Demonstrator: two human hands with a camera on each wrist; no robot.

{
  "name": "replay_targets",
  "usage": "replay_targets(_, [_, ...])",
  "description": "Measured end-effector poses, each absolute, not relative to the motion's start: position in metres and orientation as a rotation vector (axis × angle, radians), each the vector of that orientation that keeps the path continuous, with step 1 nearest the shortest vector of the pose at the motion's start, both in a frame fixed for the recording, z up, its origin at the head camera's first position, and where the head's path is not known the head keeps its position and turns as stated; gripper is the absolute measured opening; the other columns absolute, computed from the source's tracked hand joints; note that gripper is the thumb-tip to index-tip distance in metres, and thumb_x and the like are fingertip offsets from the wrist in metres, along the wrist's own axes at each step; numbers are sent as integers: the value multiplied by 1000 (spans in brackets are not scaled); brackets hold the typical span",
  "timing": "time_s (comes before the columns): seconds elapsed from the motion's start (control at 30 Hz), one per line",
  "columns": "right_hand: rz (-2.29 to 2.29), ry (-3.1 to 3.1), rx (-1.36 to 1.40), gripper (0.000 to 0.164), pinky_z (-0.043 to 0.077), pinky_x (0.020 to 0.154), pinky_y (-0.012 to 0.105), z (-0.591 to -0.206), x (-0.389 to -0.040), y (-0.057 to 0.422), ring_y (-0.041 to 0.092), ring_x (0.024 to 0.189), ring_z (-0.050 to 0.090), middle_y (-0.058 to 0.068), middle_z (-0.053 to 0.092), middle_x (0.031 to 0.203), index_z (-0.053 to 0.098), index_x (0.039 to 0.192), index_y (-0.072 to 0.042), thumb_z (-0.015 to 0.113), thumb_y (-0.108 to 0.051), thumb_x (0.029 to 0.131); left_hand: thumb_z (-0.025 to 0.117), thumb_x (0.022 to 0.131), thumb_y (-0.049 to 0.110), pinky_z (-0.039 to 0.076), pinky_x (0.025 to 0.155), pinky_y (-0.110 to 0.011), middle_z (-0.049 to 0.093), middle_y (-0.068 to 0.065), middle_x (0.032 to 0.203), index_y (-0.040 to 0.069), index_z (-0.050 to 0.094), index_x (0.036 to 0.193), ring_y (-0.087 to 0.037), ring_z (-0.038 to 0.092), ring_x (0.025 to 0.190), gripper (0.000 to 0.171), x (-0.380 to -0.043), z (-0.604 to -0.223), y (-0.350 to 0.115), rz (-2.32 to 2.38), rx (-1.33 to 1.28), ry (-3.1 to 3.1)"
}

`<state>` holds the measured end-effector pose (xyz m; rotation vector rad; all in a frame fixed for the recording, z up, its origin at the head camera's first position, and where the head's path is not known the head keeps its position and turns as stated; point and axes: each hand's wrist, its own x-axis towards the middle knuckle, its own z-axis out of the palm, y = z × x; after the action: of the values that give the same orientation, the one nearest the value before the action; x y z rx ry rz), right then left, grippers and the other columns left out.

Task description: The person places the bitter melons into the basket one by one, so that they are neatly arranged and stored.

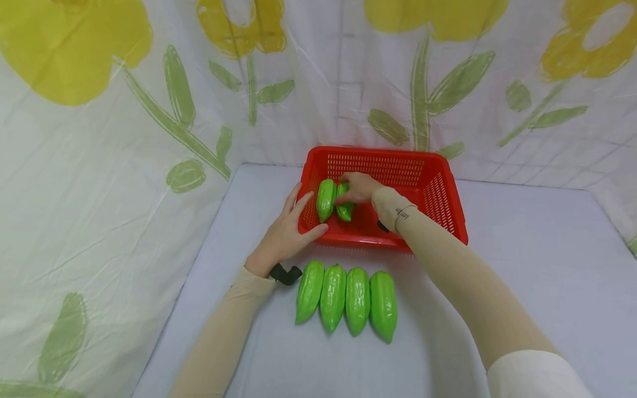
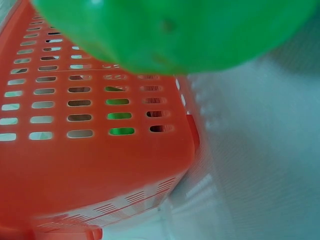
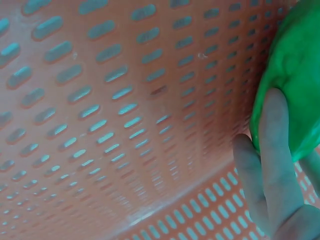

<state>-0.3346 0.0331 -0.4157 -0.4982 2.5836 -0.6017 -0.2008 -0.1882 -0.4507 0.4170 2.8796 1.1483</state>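
A red slotted basket [image 1: 368, 239] holds two glossy green, ridged, pointed fruits. One green fruit [image 1: 325, 200] lies along its left side. Beside it, my right hand [image 1: 359, 187] grips a second green fruit [image 1: 344, 211]; the right wrist view shows fingers [image 3: 275, 140] pressed against this green fruit [image 3: 300, 80]. My left hand [image 1: 286, 232] rests at the basket's front left corner, fingers spread and fairly straight, thumb over the front rim. In front of the basket, several more such fruits [image 1: 357, 301] lie side by side in a row.
The basket stands on a white-covered table [image 1: 527, 265]. Behind and to the left hangs a white curtain [image 1: 318, 110] with yellow flowers. A black wrist camera [image 1: 286, 274] on my left wrist sits close to the row's left end.
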Motion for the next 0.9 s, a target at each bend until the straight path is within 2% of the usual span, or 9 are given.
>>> replay_targets(0.33, [-620, 2560, -486, 79, 45, 114, 46, -414, -335, 32, 30, 132, 56, 15, 55, 149, 46, 154, -6, 80, -39, 90, 59, 93, 69, 48, 108, -63, -2, 12, 175, 27, 25, 166, -36, 41, 149, 92, -201, -452, -189, 1138, 406, 2877])
replay_targets(0.6, [-627, 2548, -477, 79, 49, 109, 45, -415, -336, 33, 29, 125, 57, 14, 56, 148, 44, 155, -8, 78, -39, 91, 61, 93, 68, 48, 109, -63, -3, 13, 175, 26, 24, 167, -35, 39, 150, 92, -201, -449, -187, 1139, 405, 2872])
replay_targets(0.9, [-613, 2541, -480, 81, 46, 113, 47, -414, -335, 34, 30, 131, 54, 15, 52, 153, 42, 157, -7, 77, -41, 92, 61, 93, 68, 48, 108, -63, -2, 10, 176, 25, 24, 167, -36, 39, 150, 93, -200, -450, -188, 1140, 406, 2870])
